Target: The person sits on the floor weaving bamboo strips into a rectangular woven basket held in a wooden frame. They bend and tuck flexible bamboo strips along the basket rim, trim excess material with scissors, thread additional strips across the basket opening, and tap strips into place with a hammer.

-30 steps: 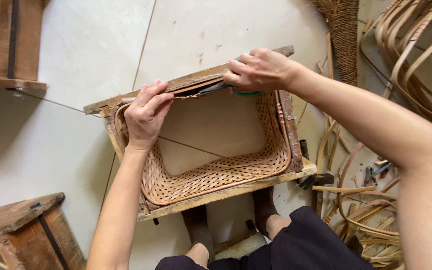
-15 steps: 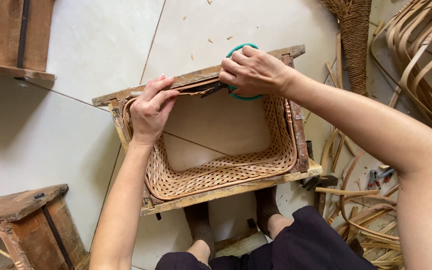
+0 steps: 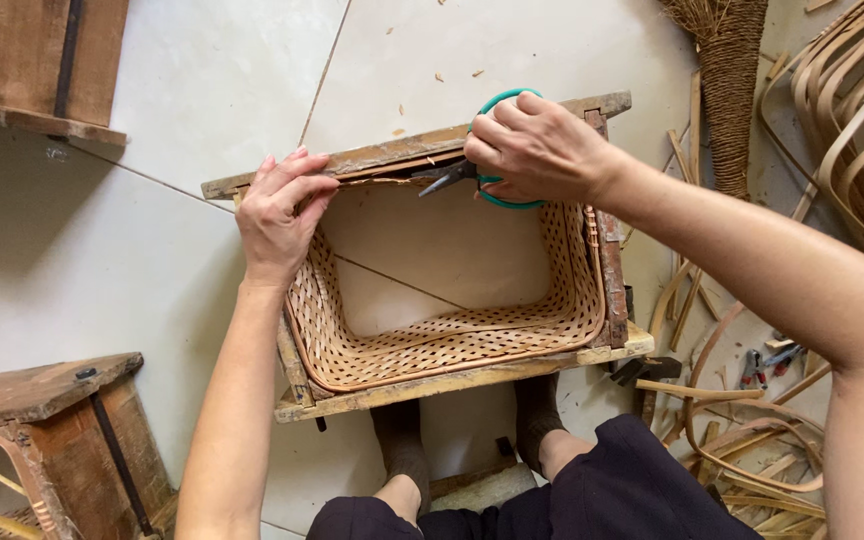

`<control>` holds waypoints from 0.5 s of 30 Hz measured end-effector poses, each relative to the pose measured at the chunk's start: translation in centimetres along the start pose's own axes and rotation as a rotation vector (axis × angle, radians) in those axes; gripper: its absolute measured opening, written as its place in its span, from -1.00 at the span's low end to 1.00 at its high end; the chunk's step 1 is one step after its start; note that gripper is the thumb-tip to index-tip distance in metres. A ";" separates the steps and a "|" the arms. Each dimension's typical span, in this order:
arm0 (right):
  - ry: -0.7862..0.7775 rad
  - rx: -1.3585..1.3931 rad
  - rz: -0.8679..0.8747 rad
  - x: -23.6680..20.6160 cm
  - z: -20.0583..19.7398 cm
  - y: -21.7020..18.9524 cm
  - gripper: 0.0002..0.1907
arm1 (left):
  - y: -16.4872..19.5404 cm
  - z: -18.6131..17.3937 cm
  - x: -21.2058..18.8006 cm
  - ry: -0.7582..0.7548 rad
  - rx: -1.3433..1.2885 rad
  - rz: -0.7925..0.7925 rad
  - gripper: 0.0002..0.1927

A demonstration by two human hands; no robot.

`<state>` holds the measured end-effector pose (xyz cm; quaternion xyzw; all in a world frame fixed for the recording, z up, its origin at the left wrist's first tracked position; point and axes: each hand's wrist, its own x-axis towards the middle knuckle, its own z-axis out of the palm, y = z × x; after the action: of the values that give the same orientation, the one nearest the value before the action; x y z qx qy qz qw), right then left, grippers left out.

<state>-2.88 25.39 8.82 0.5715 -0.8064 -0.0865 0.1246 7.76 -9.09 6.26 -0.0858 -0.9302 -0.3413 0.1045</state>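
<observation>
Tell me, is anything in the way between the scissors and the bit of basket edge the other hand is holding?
Nothing visible. The right hand holds green-handled scissors with the blades pointing along the basket rim toward the left hand, which pinches that rim under the wooden frame. Only open rim lies between them.

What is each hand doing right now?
Left hand: fingers bent, gripping the woven basket rim; nothing carried.
Right hand: closed on green-handled scissors, blades pointing at the rim.

bare forearms, no sleeves; dark navy shorts (image 3: 642, 490); dark socks (image 3: 402, 450) on both feet.
</observation>
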 end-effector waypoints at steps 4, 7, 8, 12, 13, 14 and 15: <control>-0.091 -0.083 0.016 1.4 0.5 -1.2 -0.36 | 0.0 0.1 0.0 0.009 0.000 0.019 -0.88; -0.073 -0.102 0.021 2.9 1.7 -2.2 -0.37 | 0.0 0.1 0.1 0.013 -0.003 0.018 -0.89; -0.042 -0.075 0.024 3.2 2.1 -2.6 -0.40 | 0.0 0.1 0.1 0.013 -0.005 0.016 -0.89; -0.025 -0.001 -0.002 3.5 3.4 -2.8 -0.50 | -0.2 0.2 0.2 0.022 -0.008 0.019 -0.91; -0.035 0.010 -0.006 3.4 3.6 -2.7 -0.54 | -0.2 0.3 0.2 0.021 -0.010 0.018 -0.91; -0.043 0.018 -0.010 3.3 3.7 -2.6 -0.57 | -0.2 0.3 0.2 0.021 -0.011 0.020 -0.91; -0.051 0.024 -0.013 3.3 3.9 -2.4 -0.59 | -0.2 0.3 0.2 0.022 -0.015 0.018 -0.90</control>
<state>-2.89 21.51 4.80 0.5760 -0.8065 -0.0923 0.0964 7.48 -9.01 5.99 -0.0913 -0.9257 -0.3480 0.1171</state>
